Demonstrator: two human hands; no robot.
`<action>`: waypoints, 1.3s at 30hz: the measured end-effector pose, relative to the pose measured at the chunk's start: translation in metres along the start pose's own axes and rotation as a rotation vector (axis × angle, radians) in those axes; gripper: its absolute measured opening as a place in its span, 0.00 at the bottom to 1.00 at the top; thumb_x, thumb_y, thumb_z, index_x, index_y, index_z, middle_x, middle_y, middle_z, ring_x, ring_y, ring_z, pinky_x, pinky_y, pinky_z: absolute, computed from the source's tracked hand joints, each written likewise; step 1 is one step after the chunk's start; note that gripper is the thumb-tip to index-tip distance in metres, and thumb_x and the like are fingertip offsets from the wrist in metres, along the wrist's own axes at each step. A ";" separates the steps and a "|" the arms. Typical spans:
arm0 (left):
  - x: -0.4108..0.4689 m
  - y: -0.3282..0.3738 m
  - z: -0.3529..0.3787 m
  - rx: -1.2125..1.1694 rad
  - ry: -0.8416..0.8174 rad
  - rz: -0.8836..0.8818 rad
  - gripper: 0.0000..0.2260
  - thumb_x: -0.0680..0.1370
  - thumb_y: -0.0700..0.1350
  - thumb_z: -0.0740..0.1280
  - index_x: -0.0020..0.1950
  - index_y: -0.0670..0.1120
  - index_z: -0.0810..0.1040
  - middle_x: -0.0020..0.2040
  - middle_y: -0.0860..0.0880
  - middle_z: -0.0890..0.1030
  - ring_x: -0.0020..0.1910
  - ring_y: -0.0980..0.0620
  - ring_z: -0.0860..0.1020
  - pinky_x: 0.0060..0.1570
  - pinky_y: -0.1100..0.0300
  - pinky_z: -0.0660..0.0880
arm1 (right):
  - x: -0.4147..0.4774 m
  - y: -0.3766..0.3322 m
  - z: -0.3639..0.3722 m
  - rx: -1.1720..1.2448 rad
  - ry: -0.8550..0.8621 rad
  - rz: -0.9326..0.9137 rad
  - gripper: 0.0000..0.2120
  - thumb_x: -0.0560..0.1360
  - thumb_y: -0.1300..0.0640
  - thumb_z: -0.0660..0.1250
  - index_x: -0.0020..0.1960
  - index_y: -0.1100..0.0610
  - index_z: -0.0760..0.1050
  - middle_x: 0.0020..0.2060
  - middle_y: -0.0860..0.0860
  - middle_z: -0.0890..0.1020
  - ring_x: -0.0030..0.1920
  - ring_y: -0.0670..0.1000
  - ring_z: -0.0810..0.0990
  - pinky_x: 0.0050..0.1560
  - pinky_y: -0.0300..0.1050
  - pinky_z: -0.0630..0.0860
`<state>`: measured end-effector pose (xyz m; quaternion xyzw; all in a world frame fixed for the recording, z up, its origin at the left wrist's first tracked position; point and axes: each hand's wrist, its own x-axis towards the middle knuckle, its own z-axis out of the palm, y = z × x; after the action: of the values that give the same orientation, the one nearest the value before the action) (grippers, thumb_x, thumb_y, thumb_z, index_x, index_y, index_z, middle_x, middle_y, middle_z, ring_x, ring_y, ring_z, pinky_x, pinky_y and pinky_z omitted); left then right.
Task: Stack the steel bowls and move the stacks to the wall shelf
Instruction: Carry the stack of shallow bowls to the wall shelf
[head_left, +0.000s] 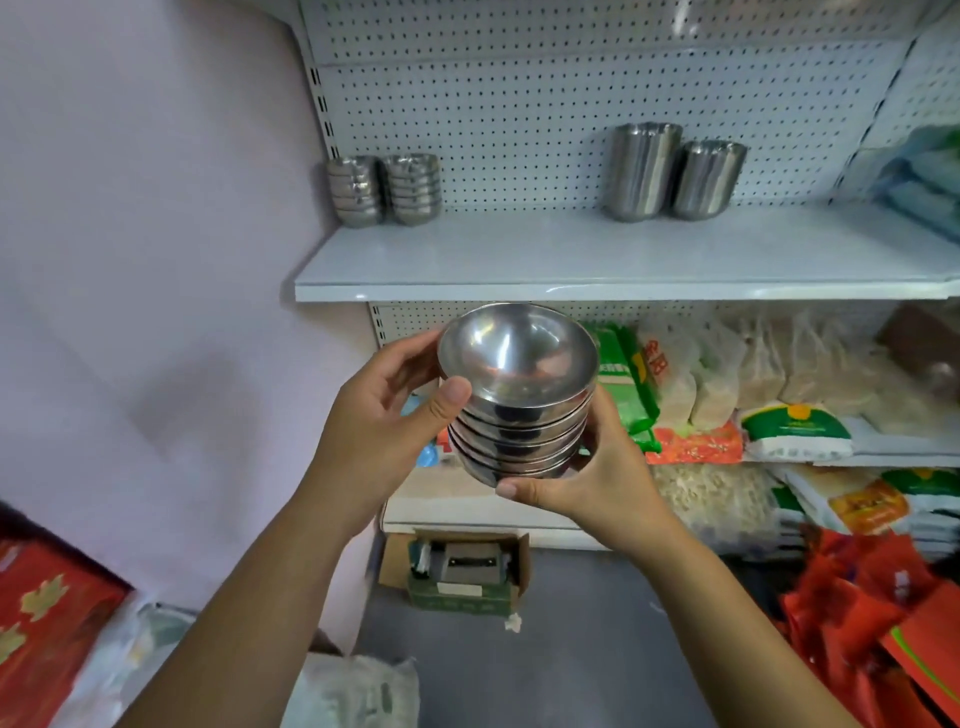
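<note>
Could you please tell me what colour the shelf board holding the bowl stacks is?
The shelf board is plain glossy white, seen best in the head view.

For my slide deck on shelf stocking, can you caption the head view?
Both hands carry a stack of steel bowls toward a white shelf already holding two bowl stacks.

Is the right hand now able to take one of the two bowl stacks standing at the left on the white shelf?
Probably not as things stand: the right hand and left hand both hold the stack of steel bowls. The way to the shelf stacks looks free.
</note>
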<state>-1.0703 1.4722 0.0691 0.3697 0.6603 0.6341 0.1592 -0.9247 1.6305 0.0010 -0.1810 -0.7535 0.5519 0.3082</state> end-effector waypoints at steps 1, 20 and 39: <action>0.013 -0.005 0.002 0.009 0.002 0.000 0.30 0.70 0.56 0.74 0.71 0.51 0.76 0.64 0.57 0.83 0.66 0.59 0.79 0.69 0.50 0.75 | 0.012 0.005 -0.002 -0.007 0.000 -0.001 0.51 0.55 0.54 0.89 0.72 0.46 0.67 0.59 0.37 0.82 0.60 0.37 0.81 0.57 0.32 0.76; 0.272 -0.063 0.109 -0.111 0.188 0.026 0.21 0.71 0.48 0.73 0.65 0.51 0.79 0.61 0.53 0.85 0.64 0.52 0.81 0.57 0.59 0.80 | 0.298 0.084 -0.125 -0.090 -0.184 -0.055 0.55 0.55 0.48 0.88 0.75 0.44 0.64 0.60 0.34 0.80 0.62 0.34 0.78 0.60 0.31 0.75; 0.449 -0.155 0.014 0.094 0.087 -0.001 0.17 0.77 0.38 0.73 0.65 0.49 0.79 0.59 0.54 0.85 0.60 0.55 0.82 0.66 0.50 0.77 | 0.470 0.150 -0.029 -0.063 -0.173 0.054 0.57 0.58 0.52 0.88 0.79 0.45 0.60 0.60 0.34 0.76 0.57 0.24 0.74 0.56 0.28 0.75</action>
<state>-1.4087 1.8043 0.0346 0.3486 0.6957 0.6179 0.1131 -1.2658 1.9879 -0.0104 -0.1626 -0.7892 0.5494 0.2209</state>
